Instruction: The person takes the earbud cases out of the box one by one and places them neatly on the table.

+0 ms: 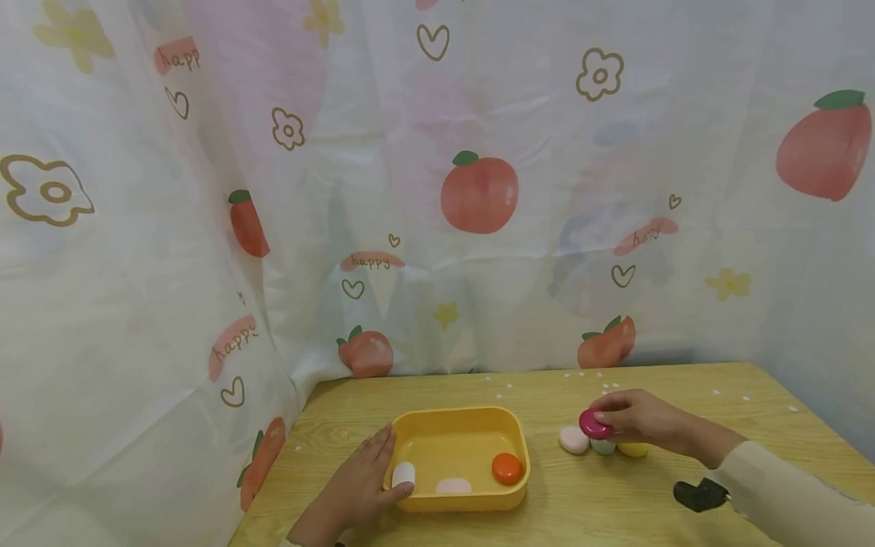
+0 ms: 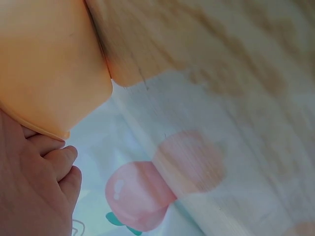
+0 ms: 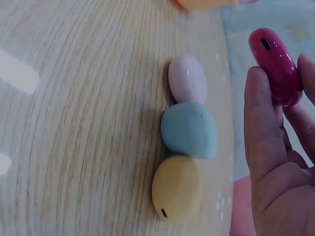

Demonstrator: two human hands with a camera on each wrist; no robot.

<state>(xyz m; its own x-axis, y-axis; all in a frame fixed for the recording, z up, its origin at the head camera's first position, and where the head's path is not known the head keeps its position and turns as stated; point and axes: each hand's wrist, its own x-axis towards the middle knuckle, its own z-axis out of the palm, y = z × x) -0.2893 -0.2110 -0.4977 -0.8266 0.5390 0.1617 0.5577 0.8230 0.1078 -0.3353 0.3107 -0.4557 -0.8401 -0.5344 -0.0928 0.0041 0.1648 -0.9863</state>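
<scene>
My right hand (image 1: 632,420) pinches a glossy magenta earbud case (image 1: 596,424) between thumb and fingers, above the right side of the table. In the right wrist view a black slot shows in its end. Close below that hand, a pale pink case (image 3: 188,79), a light blue-green case (image 3: 189,130) and a yellow case (image 3: 177,189) lie in a row. My left hand (image 1: 362,480) grips the left rim of a yellow tray (image 1: 447,414), its thumb over the front left corner. Inside the tray are an orange case (image 1: 506,469), a white case (image 1: 403,475) and a pale pink one (image 1: 454,485).
A black object (image 1: 700,495) shows beside the right sleeve (image 1: 786,486). Small white specks dot the far part of the wooden table (image 1: 547,403). A white curtain (image 1: 478,304) printed with fruit hangs behind the table and along its left side.
</scene>
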